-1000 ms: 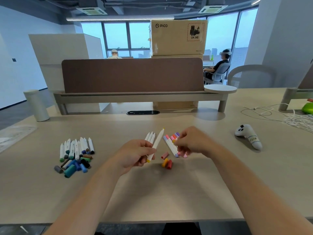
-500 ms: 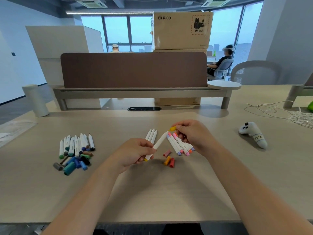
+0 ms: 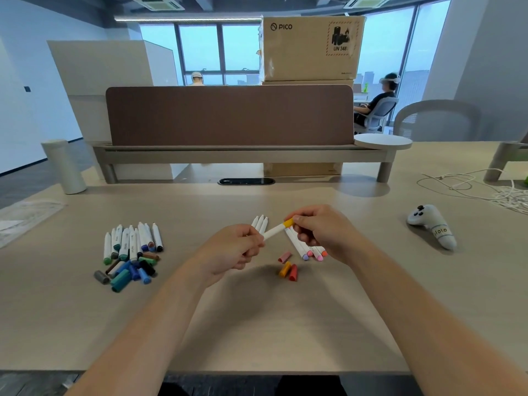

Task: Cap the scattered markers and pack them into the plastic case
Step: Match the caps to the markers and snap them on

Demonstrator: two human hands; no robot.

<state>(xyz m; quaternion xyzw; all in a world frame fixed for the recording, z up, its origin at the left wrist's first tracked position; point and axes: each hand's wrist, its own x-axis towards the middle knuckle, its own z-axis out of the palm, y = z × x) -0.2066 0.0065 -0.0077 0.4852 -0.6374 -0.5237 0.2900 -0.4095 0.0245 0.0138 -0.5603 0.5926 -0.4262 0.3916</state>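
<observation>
Left hand [image 3: 228, 250] grips the lower barrel of a white marker [image 3: 273, 232] above the desk [image 3: 257, 324]. Right hand [image 3: 320, 227] pinches a yellow cap [image 3: 288, 223] at the marker's tip; whether it is fully seated cannot be told. Three uncapped markers [image 3: 260, 222] lie just behind, capped markers [image 3: 303, 250] lie beneath the right hand, and loose caps [image 3: 288, 267] are near. A second pile [image 3: 131, 241] sits well to the left. A clear flat item [image 3: 25, 218] at the far left edge may be the plastic case. The marker looks light, stiff and smooth, so holding it mid-barrel and pushing the cap on straight should work.
</observation>
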